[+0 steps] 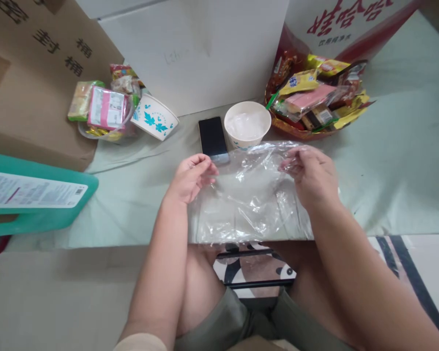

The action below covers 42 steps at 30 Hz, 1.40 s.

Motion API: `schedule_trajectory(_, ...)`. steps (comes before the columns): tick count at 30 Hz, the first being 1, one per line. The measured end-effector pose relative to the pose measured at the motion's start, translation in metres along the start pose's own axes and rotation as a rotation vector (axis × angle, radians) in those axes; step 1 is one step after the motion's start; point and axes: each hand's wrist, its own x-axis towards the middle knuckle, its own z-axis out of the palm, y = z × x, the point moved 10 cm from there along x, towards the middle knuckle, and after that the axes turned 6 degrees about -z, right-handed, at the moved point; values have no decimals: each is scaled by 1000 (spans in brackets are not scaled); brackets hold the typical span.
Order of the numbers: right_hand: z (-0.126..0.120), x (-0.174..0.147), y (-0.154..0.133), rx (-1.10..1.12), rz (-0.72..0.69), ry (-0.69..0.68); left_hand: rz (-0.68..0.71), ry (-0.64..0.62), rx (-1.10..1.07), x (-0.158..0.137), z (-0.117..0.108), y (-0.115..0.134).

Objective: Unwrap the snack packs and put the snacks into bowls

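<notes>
A clear plastic bag is spread between my hands at the table's front edge, its lower part reaching that edge. My left hand pinches the bag's upper left side with thumb and fingers. At the upper right, my right hand is closed on the bunched plastic. Just behind the bag stands a paper bowl with something whitish and translucent inside. Left of that bowl lies a phone, dark screen up, its lower end close to the bag and my left fingertips.
A patterned paper bowl lies tilted against a tub of packaged snacks. On the right is a snack-filled basket. A white box, a cardboard box and a red-and-white carton stand behind; a green container is at left.
</notes>
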Motion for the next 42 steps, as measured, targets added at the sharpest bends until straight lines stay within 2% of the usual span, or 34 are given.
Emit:
schedule_trajectory(3, 5, -4, 12, 19, 215, -106, 15, 155, 54, 3, -11, 3)
schedule_trajectory(5, 10, -8, 20, 94, 382, -193, 12, 199, 135, 3, -14, 4)
schedule_trajectory(7, 11, -9, 22, 157, 454, -218, 17, 232, 185, 2, -17, 5)
schedule_trajectory(9, 8, -5, 21, 169, 419, -196, 35, 271, 171, 0, -22, 7)
schedule_trajectory(12, 7, -3, 18, 49, 275, -171, 93, 302, 81, -2, -29, 12)
schedule_trajectory(15, 3, -1, 4, -143, 44, -83, 141, 264, -23, -2, -30, 16)
schedule_trajectory(17, -1, -2, -8, -197, -97, -16, 135, 229, -56, -1, -29, 16)
schedule_trajectory(19, -2, -2, -17, -204, -175, 10, 118, 194, -41, -1, -28, 15)
schedule_trajectory(24, -8, -2, -28, -197, -236, 64, 84, 3, 75, -4, -11, 10)
schedule_trajectory(27, -7, -3, -27, -177, -235, 68, 155, -126, 82, -8, 2, 12)
schedule_trajectory(29, -7, -2, -23, -151, -208, 74, 184, -168, 122, -8, 9, 11)
schedule_trajectory(31, -7, -1, -19, -140, -182, 79, 194, -131, 204, -5, 9, 7)
schedule_trajectory(35, -8, 1, -17, -138, -165, 85, 245, 91, 342, 3, -4, 9)
schedule_trajectory(38, -10, 2, -17, -127, -159, 99, 266, 224, 341, 6, -17, 13)
schedule_trajectory(42, -10, 3, -18, -121, -156, 103, 338, 331, 304, 1, -32, 23)
